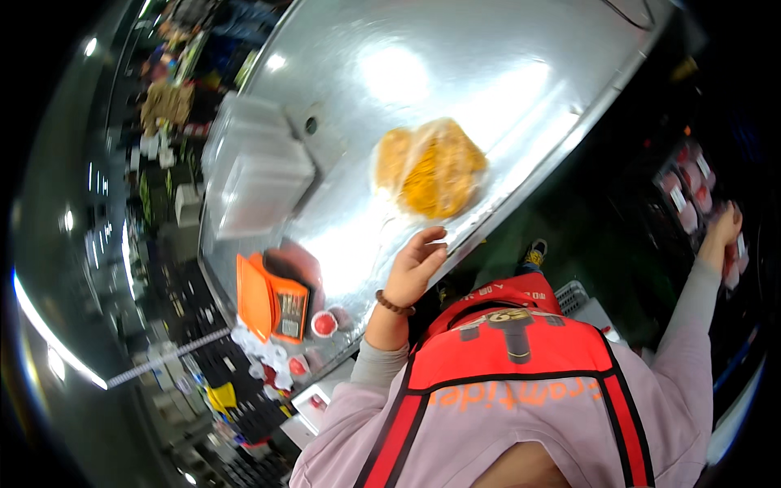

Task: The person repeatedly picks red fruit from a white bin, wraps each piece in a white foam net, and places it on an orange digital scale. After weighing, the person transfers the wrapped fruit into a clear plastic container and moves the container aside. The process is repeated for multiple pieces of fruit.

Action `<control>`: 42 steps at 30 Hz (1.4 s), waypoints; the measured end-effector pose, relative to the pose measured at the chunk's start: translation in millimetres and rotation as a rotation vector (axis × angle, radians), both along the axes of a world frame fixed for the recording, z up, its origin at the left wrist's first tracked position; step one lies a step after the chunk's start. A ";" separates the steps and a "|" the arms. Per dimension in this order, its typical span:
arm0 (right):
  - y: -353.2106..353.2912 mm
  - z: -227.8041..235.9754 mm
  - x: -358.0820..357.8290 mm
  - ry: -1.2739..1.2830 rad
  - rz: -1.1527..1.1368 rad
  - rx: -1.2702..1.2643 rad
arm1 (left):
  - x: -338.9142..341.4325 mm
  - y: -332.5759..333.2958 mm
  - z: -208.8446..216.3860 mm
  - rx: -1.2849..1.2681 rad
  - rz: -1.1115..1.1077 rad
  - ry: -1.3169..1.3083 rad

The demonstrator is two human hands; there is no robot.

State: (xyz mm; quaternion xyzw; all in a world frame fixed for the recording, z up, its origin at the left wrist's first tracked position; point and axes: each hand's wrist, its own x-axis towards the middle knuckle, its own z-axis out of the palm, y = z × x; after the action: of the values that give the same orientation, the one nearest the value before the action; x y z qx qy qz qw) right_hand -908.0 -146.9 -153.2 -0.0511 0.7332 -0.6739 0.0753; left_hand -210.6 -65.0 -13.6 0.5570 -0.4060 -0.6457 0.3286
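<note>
My left hand (416, 268) hovers by the near edge of the metal table (342, 89), its fingers loosely bent and apart, with nothing in it. Just beyond those fingertips lies a clear plastic bag (431, 171) of yellow, strand-like contents. Far out to the right, my right hand (722, 224) reaches down to a dark crate (655, 191) holding several pale packs with red in them (690, 175). Its fingers are at the packs, but blur and shadow hide whether they grip one.
Stacked clear plastic containers (260, 175) stand at the table's left side. Nearer are an orange device (272, 297) with a dark labelled panel and a small red-and-white round thing (324, 324). A grey-white basket (572, 298) sits low beside my red apron (504, 342).
</note>
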 end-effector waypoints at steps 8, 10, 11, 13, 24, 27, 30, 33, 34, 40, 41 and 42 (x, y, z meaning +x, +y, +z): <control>34.9 291.5 539.7 0.184 2.076 -1.092 | 128.0 93.4 -8.4 -0.338 0.110 -0.441; 69.4 333.6 622.6 0.628 2.106 -1.241 | 181.0 149.2 -16.5 -0.336 0.287 -0.509; 88.9 347.6 654.4 0.767 2.083 -1.322 | 206.4 173.6 -18.4 -0.342 0.359 -0.532; 121.9 368.3 714.7 0.908 2.060 -1.476 | 253.0 230.0 -13.6 -0.349 0.532 -0.603; 231.3 387.4 890.3 1.004 2.038 -1.805 | 425.1 469.4 -59.6 -0.073 1.280 -1.010; 244.6 375.5 918.7 0.954 2.072 -1.817 | 432.7 454.8 -60.2 -0.044 1.254 -1.066; 248.1 332.3 954.7 0.838 2.237 -1.708 | 439.3 454.1 -82.3 -0.031 1.196 -1.247; 239.9 259.4 979.7 0.794 2.621 -1.142 | 458.5 423.8 -81.0 -0.009 1.175 -1.170; 237.7 224.2 982.9 0.766 2.661 -0.882 | 463.2 421.9 -85.2 0.000 1.149 -1.124; 224.8 107.5 972.8 0.528 2.905 0.032 | 463.6 428.9 -92.4 0.085 1.189 -1.025; 228.2 101.6 976.7 0.413 2.913 0.078 | 459.1 427.8 -89.5 0.071 1.247 -0.940; 236.4 96.7 982.6 0.299 2.918 0.125 | 453.6 427.3 -85.6 0.056 1.304 -0.855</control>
State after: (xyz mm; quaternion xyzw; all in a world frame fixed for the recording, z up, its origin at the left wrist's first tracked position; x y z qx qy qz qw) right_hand 74.6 89.6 -56.4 -0.7952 0.0612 0.0415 0.6019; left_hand 243.1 362.3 -99.2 0.8917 -0.0714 -0.0612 0.4427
